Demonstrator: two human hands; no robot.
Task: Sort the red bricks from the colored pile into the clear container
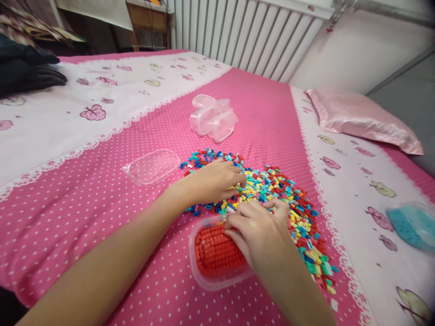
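Note:
A heap of small toy building bricks (pixel 272 183) in red, blue, yellow, green and white lies on the pink dotted bedspread. Over its left part reaches my left hand (pixel 217 181), its fingers bent down toward the bricks and its thumb apart from them; I see nothing held. In front of the heap stands a clear plastic container (pixel 193 253) with red bricks (pixel 217 249) set in close rows inside. My right hand (pixel 260 228) is above the container's right side, thumb and index finger pinched near its far rim. Whatever is between those fingertips is hidden.
A clear lid (pixel 152 167) lies left of the heap. Behind it are several clear containers (pixel 214 117). At the right edge sits a container with turquoise contents (pixel 413 226). A pink pillow (pixel 363 117), a radiator (pixel 234 36) and dark cloth (pixel 27 68) are farther off.

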